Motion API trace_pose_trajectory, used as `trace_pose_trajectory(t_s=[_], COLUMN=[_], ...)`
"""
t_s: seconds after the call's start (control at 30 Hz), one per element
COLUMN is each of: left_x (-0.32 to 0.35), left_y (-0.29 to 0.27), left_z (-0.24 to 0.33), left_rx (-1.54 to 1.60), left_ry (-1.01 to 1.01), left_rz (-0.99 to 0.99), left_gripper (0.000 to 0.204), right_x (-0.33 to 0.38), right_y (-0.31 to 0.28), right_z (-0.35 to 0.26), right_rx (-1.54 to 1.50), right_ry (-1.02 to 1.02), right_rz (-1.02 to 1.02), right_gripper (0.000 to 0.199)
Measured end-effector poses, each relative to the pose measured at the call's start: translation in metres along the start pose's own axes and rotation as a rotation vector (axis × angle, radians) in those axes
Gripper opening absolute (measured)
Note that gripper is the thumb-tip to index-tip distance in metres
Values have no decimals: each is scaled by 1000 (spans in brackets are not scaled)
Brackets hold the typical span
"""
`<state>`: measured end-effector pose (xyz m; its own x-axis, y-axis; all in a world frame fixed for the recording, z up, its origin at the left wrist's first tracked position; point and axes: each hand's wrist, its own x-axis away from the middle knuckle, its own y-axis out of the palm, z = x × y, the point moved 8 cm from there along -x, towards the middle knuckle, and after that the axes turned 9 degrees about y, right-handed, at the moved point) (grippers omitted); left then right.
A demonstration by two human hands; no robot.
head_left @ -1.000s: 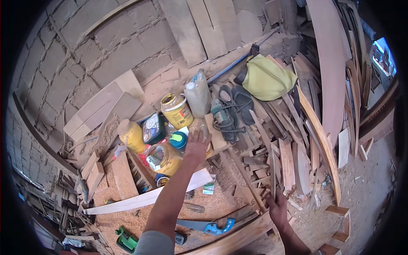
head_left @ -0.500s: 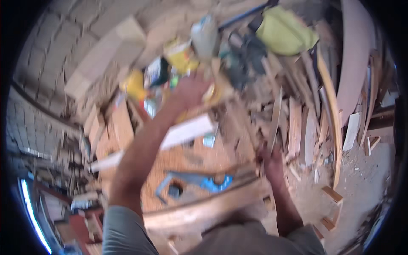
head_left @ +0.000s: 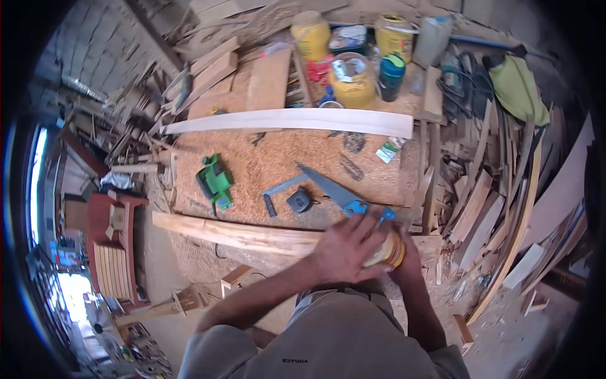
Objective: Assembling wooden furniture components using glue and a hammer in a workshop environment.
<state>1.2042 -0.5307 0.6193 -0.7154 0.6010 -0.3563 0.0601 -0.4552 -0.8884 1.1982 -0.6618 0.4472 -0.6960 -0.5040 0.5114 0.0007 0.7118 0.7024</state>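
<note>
A small yellow container [head_left: 392, 250] with a printed label is between my hands, at the front edge of the workbench. My left hand [head_left: 350, 246] is wrapped over its near and left side, fingers curled. My right hand [head_left: 409, 258] grips it from the right; most of those fingers are hidden behind it. Just beyond my fingers lies a handsaw [head_left: 328, 189], its blue handle partly covered by my left hand. Left of the saw are a black tape measure [head_left: 299, 201] and a metal square [head_left: 284, 184]. Along the front edge runs a curved wooden piece [head_left: 233, 234].
A green power planer [head_left: 215, 182] sits on the shavings at left. Across the bench lies a long pale board [head_left: 284, 119]. Behind it stand a yellow tub [head_left: 352, 85] and a dark-teal bottle [head_left: 391, 79]. Wood offcuts [head_left: 480, 208] lean at right; a red-brown chair [head_left: 113, 252] stands left.
My left hand has come back from the containers at the rear to the front edge. Both hands now hold the yellow container. The view has shifted, and the thin pointed strip by my right hand no longer shows there.
</note>
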Motion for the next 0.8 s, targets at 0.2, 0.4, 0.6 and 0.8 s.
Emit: trace_pose_trajectory(t_s=[0.2,0.4,0.6,0.8], left_x=[195,279,293,348], left_y=[111,120,30,70], left_z=[-16,-35,-38,-65], left_rx=[179,903,798,1384], left_ry=[-567,-1202,-590,-1242], left_rz=[-4,-128,-63,-243], left_gripper=[66,76,93,90], right_x=[3,-9,-22,-28], right_y=[-41,-2,25,18], right_z=[134,137,160,208], right_rx=[-18,459,356,323], right_ry=[247,-54,65,20], right_rz=[204,313,211,264], right_gripper=[33,24,30,28])
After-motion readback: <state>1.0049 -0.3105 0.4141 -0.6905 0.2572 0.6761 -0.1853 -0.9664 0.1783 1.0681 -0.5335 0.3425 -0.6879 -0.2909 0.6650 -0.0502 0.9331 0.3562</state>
